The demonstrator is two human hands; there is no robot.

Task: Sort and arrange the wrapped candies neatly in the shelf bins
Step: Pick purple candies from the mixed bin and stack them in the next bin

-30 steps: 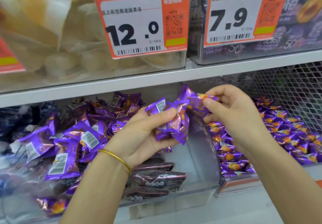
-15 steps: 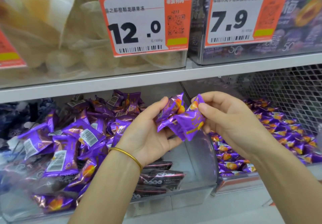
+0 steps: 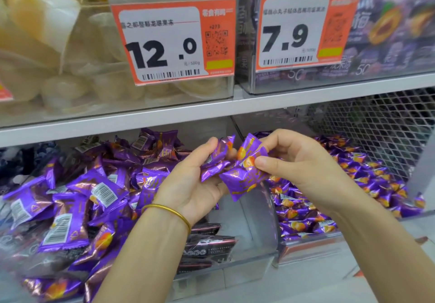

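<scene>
My left hand (image 3: pixel 195 180), with a gold bangle on its wrist, grips a small bunch of purple wrapped candies (image 3: pixel 216 161) in front of the lower shelf. My right hand (image 3: pixel 296 161) pinches one purple candy with an orange print (image 3: pixel 244 180) that touches the bunch. Both hands hover above the clear divider (image 3: pixel 270 208) between two bins. The left bin (image 3: pixel 235 262) holds a jumbled heap of larger purple candies (image 3: pixel 70 208) and a few dark packets (image 3: pixel 209 246). The right bin holds small purple candies (image 3: pixel 353 173) lying flat.
The upper shelf (image 3: pixel 164 114) carries clear bins of pale yellow jelly cups (image 3: pixel 47 43) and purple packs (image 3: pixel 400 32), with orange price tags 12.0 (image 3: pixel 174 46) and 7.9 (image 3: pixel 299 32). A wire mesh panel (image 3: pixel 376 126) backs the right bin.
Both hands came a little closer together and the candies were turned. The right hand now pinches a candy lower on the bunch. The camera view shifted slightly.
</scene>
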